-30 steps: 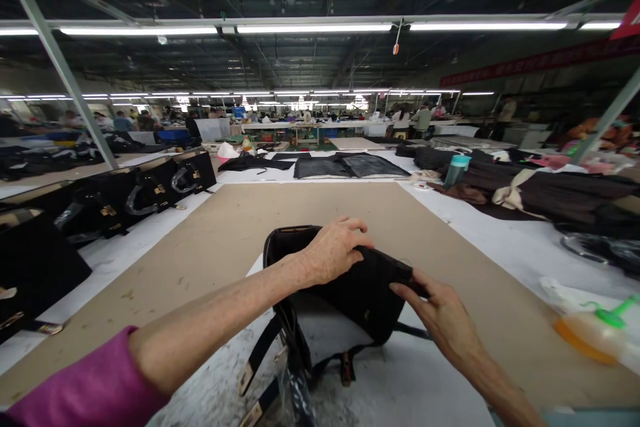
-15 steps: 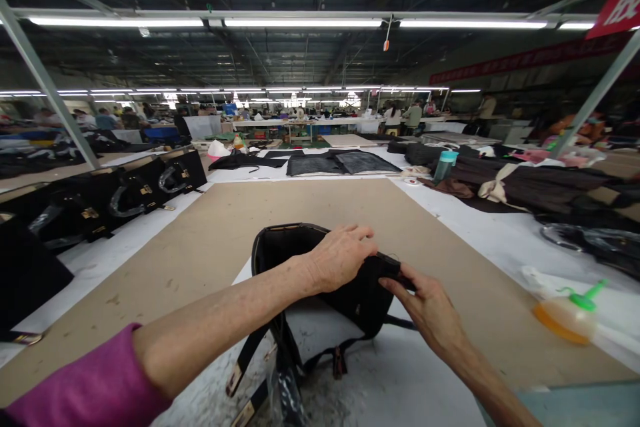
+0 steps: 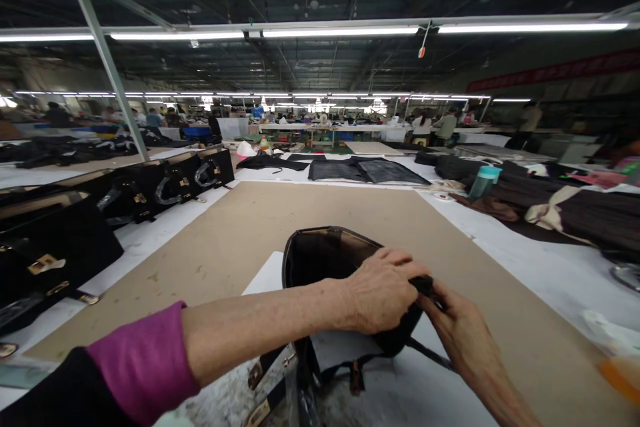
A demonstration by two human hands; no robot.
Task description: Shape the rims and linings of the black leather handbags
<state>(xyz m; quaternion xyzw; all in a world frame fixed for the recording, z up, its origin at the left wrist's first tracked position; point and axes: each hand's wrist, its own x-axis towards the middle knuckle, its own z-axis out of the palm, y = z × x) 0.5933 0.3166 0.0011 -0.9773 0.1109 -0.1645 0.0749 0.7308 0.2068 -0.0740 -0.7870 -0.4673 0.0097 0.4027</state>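
Note:
A black handbag (image 3: 313,260) lies tipped on the white work surface, its mouth open and tan lining showing inside the far rim. My left hand (image 3: 383,290) reaches across the opening, fingers closed over the near right edge. At that same corner my right hand (image 3: 457,320) pinches the edge between thumb and fingers, close to the left fingertips. Below hang black straps with metal ends (image 3: 256,373) and a dark reddish tab (image 3: 357,377). Clear plastic wrap covers part of the handle (image 3: 300,390). My hands hide the gripped corner.
Finished-looking black handbags (image 3: 65,240) with gold clasps line the left side. Brown board (image 3: 240,213) covers the table. Flat black panels (image 3: 367,170) lie at the back. A teal-lidded bottle (image 3: 484,181) and dark fabric (image 3: 575,207) occupy the right. An orange-liquid bottle (image 3: 620,377) is cut off.
The view has turned left, so the surroundings shift right in the picture. My left fingers have come closer to my right hand along the bag's edge. Both hands keep hold of the bag.

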